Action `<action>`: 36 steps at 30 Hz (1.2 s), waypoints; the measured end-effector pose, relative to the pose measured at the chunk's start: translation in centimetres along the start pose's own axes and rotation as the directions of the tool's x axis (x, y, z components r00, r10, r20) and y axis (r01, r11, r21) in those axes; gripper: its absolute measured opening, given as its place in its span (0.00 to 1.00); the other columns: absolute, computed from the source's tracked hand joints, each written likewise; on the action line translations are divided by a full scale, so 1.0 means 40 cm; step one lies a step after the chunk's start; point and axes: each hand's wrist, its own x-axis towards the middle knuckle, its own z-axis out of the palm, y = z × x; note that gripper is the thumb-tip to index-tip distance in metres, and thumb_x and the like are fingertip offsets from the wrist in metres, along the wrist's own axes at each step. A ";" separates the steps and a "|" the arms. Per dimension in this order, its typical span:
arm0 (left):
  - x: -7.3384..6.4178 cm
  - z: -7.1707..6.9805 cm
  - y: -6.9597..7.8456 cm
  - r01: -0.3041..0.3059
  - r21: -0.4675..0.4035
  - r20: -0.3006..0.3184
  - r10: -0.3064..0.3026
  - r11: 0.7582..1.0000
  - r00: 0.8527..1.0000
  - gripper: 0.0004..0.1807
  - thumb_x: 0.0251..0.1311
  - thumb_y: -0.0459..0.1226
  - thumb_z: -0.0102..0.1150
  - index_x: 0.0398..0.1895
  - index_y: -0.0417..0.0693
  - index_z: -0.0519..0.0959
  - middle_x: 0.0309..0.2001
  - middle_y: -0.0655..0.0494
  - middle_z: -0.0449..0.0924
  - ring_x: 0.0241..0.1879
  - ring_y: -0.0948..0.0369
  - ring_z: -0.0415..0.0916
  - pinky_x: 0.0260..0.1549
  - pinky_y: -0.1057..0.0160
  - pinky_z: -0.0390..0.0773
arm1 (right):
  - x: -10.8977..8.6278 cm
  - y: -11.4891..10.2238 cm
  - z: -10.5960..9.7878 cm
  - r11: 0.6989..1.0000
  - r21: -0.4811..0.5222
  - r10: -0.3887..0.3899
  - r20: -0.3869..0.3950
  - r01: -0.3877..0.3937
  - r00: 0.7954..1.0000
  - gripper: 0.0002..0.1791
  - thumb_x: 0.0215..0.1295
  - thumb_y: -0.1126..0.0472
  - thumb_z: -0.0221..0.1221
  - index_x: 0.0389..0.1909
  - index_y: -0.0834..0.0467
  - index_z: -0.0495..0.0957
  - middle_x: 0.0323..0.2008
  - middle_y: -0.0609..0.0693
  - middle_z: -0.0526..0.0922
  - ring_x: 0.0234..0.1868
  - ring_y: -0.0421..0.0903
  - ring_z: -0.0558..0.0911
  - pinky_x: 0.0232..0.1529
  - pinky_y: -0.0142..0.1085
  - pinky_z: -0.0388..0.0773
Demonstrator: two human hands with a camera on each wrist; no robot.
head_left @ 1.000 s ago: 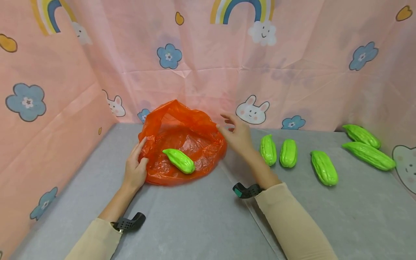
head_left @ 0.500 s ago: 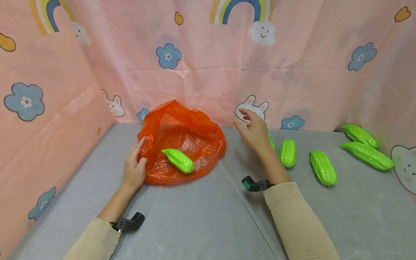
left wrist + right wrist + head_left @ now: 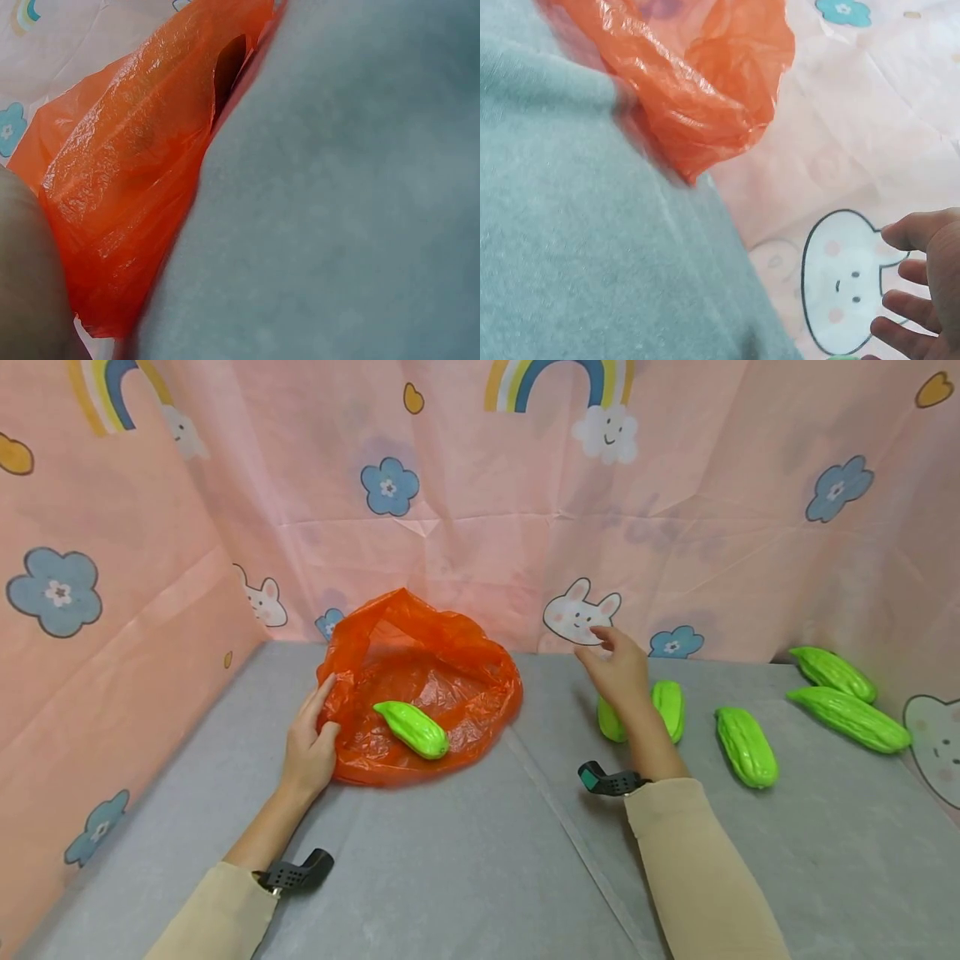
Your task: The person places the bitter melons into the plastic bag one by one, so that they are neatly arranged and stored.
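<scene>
I have the right hand (image 3: 618, 675), thumb and fingers apart, nearer the partly hidden glossy green ridged gourd (image 3: 611, 723) right of the orange plastic bag (image 3: 450, 647), long axis unclear; left hand (image 3: 311, 748) touches the bag, fingers straight

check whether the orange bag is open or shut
Open: in the head view the orange bag gapes wide, and a green gourd shows uncovered within its rim.

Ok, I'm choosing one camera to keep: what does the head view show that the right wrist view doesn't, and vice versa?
Only head: the left hand touching the bag, the gourd in it, and the far-right pair of gourds.
Only right wrist: a close-up of the fingers of the right hand, apart.
Both: bag, right hand, table, rabbit print.
</scene>
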 end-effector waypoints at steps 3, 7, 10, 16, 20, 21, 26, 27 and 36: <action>0.001 0.001 -0.001 0.000 -0.003 0.000 0.000 1.000 1.000 0.36 0.61 0.24 0.40 0.77 0.44 0.63 0.77 0.41 0.60 0.77 0.45 0.56 0.73 0.38 0.55 | -0.002 0.017 -0.002 0.998 -0.059 -0.012 0.020 0.013 1.000 0.31 0.68 0.53 0.57 0.68 0.65 0.71 0.68 0.66 0.73 0.71 0.64 0.69 0.70 0.58 0.66; 0.002 0.001 0.000 0.001 0.000 -0.001 -0.001 1.000 1.000 0.36 0.61 0.23 0.40 0.77 0.44 0.63 0.77 0.41 0.61 0.77 0.45 0.57 0.73 0.38 0.55 | -0.007 0.033 -0.002 0.988 -0.155 0.001 0.071 0.010 0.997 0.33 0.65 0.56 0.59 0.68 0.69 0.70 0.66 0.71 0.72 0.69 0.67 0.69 0.70 0.60 0.65; 0.003 0.001 0.003 0.000 0.003 0.001 0.000 1.000 1.000 0.37 0.61 0.23 0.41 0.77 0.44 0.63 0.77 0.42 0.61 0.77 0.47 0.57 0.73 0.40 0.55 | -0.008 0.037 -0.007 0.983 -0.186 0.031 0.113 -0.009 0.993 0.34 0.63 0.61 0.61 0.69 0.69 0.68 0.67 0.72 0.71 0.67 0.67 0.69 0.69 0.60 0.65; 0.005 0.002 0.005 0.000 -0.003 -0.001 0.000 1.000 1.000 0.38 0.60 0.22 0.41 0.77 0.45 0.63 0.76 0.43 0.62 0.77 0.48 0.56 0.74 0.41 0.55 | -0.004 0.039 -0.015 0.981 -0.190 0.004 0.192 0.033 0.981 0.37 0.59 0.70 0.59 0.73 0.63 0.66 0.70 0.69 0.68 0.66 0.66 0.71 0.62 0.58 0.71; 0.003 0.002 0.003 -0.005 -0.009 -0.007 0.004 1.000 1.000 0.37 0.59 0.22 0.40 0.76 0.44 0.64 0.76 0.42 0.63 0.77 0.48 0.57 0.74 0.46 0.56 | -0.001 0.044 -0.009 0.999 -0.032 -0.017 0.192 0.023 0.981 0.38 0.62 0.67 0.61 0.75 0.58 0.65 0.72 0.65 0.68 0.70 0.64 0.71 0.61 0.56 0.74; 0.002 0.002 0.002 -0.006 -0.008 -0.007 0.006 1.000 1.000 0.37 0.60 0.22 0.40 0.76 0.44 0.64 0.76 0.42 0.63 0.77 0.48 0.57 0.74 0.47 0.56 | -0.002 0.044 -0.005 0.999 0.029 -0.026 0.180 0.021 0.983 0.38 0.62 0.67 0.62 0.75 0.57 0.65 0.72 0.63 0.68 0.71 0.62 0.71 0.61 0.54 0.74; 0.000 0.001 0.001 -0.011 -0.008 -0.009 0.011 1.000 1.000 0.37 0.60 0.22 0.41 0.76 0.43 0.64 0.75 0.41 0.63 0.76 0.47 0.58 0.74 0.45 0.56 | -0.006 0.032 0.041 0.932 0.354 -0.108 0.068 0.077 0.992 0.33 0.62 0.70 0.63 0.70 0.63 0.69 0.70 0.62 0.72 0.69 0.58 0.74 0.69 0.50 0.69; 0.000 0.001 0.001 -0.012 -0.007 -0.009 0.012 1.000 1.000 0.37 0.60 0.22 0.41 0.76 0.43 0.64 0.76 0.41 0.63 0.77 0.47 0.58 0.73 0.43 0.56 | -0.007 0.029 0.052 0.914 0.396 -0.119 0.042 0.093 0.992 0.32 0.62 0.72 0.62 0.69 0.65 0.70 0.69 0.63 0.73 0.69 0.58 0.74 0.70 0.49 0.69; 0.002 0.001 0.003 -0.013 -0.011 -0.007 0.013 1.000 1.000 0.36 0.61 0.22 0.41 0.76 0.44 0.64 0.76 0.42 0.63 0.77 0.48 0.58 0.73 0.40 0.56 | -0.022 0.026 0.096 0.962 0.257 -0.094 0.002 0.090 0.996 0.34 0.59 0.57 0.70 0.66 0.61 0.74 0.66 0.60 0.76 0.64 0.62 0.77 0.66 0.53 0.72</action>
